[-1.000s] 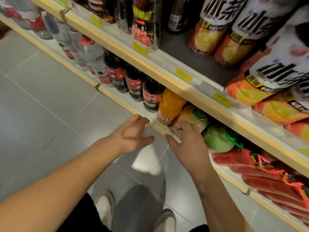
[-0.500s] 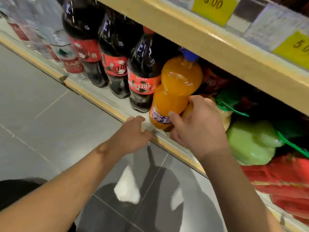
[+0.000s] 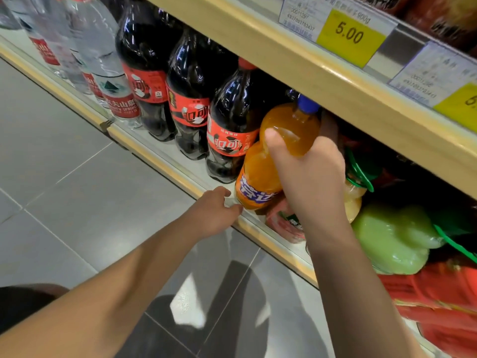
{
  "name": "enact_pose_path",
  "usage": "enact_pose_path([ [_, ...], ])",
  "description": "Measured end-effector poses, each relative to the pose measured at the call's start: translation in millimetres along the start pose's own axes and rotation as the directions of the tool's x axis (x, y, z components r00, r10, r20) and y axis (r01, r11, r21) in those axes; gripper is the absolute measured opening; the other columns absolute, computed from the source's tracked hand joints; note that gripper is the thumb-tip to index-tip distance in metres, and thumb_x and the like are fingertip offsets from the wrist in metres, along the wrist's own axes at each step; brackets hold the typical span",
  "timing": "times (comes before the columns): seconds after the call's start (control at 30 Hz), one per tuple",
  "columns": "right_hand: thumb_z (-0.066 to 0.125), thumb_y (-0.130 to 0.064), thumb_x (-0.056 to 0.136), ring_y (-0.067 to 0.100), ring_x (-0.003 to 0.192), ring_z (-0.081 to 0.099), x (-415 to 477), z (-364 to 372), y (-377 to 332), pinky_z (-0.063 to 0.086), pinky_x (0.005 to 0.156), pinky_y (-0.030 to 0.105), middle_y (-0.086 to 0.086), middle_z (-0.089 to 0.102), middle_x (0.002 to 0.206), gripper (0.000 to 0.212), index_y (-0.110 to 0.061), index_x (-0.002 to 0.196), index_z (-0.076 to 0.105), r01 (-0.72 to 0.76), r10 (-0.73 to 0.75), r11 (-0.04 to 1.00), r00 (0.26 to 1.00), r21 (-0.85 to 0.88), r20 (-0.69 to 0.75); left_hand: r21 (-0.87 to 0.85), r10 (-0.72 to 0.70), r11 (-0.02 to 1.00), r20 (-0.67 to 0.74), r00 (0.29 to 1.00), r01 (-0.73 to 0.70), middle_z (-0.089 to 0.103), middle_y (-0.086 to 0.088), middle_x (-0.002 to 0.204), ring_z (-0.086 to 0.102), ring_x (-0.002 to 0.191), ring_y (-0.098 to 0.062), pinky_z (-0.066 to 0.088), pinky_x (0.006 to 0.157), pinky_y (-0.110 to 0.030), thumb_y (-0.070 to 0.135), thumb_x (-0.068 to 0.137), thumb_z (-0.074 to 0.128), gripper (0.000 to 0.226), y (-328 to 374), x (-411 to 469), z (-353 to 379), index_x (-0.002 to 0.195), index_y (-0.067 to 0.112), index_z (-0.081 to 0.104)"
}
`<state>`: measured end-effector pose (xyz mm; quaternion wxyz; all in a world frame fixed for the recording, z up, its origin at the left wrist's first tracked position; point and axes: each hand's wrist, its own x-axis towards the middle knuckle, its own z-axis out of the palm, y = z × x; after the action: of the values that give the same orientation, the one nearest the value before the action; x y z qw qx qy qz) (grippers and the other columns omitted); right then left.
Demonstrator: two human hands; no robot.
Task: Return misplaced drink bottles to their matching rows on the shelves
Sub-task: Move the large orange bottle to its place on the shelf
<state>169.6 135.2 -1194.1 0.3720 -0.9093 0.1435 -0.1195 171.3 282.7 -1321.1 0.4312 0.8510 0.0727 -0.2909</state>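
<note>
A head-worn camera looks down at a shop's lower shelf [image 3: 154,161], with grey floor tiles below. The person's right hand [image 3: 309,182] is wrapped around the upper body of an orange soda bottle [image 3: 260,166]. The thumb presses its left side and the fingers curl out of sight behind it. The bottle has a blue cap [image 3: 307,104] and a purple-lettered label. It stands at the front of the shelf, just beside the last of three cola bottles [image 3: 232,125], with its cap close under the upper shelf edge [image 3: 284,63].

The left hand [image 3: 214,215] holds nothing. Its relaxed fingers touch the shelf's front lip near the bottle's base. Clear water bottles [image 3: 103,60] fill the row left of the colas. Pale green containers [image 3: 392,236] and red packs lie to the right. A yellow price tag [image 3: 348,34] above reads 5.00.

The step appears to be taking hold of a stray: the orange bottle sits alone among other drinks, so it is likely the misplaced one. No matching orange row is in view.

The next move probably calls for tipping the bottle forward so the cap clears the upper shelf. It would then be lifted over the front lip without knocking the neighbouring cola
</note>
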Motion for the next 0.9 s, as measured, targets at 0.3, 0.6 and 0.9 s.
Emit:
enact_pose_path([
  [0.3, 0.068, -0.072, 0.083, -0.013, 0.077, 0.052, 2.9, -5.2, -6.5, 0.036, 0.054, 0.009, -0.021, 0.052, 0.087, 0.039, -0.038, 0.085, 0.048, -0.084, 0.087, 0.993, 0.996, 0.088, -0.035, -0.065, -0.108, 0.992, 0.033, 0.994, 0.110, 0.054, 0.000, 0.137, 0.054, 0.120, -0.020, 0.042, 0.096, -0.031, 0.050, 0.092, 0.055, 0.059, -10.4, -3.8, -6.6, 0.145, 0.026, 0.041],
  [0.6, 0.066, -0.043, 0.097, 0.004, 0.088, 0.044, -39.8, -6.3, -8.2, 0.032, 0.078, 0.003, 0.003, 0.057, 0.108, 0.035, -0.022, 0.125, 0.061, 0.242, -0.239, 0.970, 0.967, 0.017, -0.085, -0.193, -0.175, 0.965, 0.028, 0.984, 0.178, 0.057, -0.004, 0.121, 0.055, 0.112, -0.024, 0.048, 0.103, -0.045, 0.044, 0.092, 0.059, 0.036, -11.0, 7.9, -18.5, 0.119, 0.021, 0.056],
  [0.9, 0.065, -0.042, 0.099, -0.011, 0.113, 0.048, -53.4, -11.6, 6.0, 0.045, 0.085, 0.017, -0.009, 0.058, 0.124, 0.030, -0.028, 0.125, 0.068, 0.247, -0.233, 0.963, 0.964, 0.108, -0.129, -0.150, -0.149, 0.976, 0.081, 0.986, 0.160, 0.055, 0.000, 0.125, 0.053, 0.116, -0.021, 0.047, 0.105, -0.045, 0.048, 0.091, 0.060, 0.043, -10.8, 0.2, -10.7, 0.126, 0.023, 0.054],
])
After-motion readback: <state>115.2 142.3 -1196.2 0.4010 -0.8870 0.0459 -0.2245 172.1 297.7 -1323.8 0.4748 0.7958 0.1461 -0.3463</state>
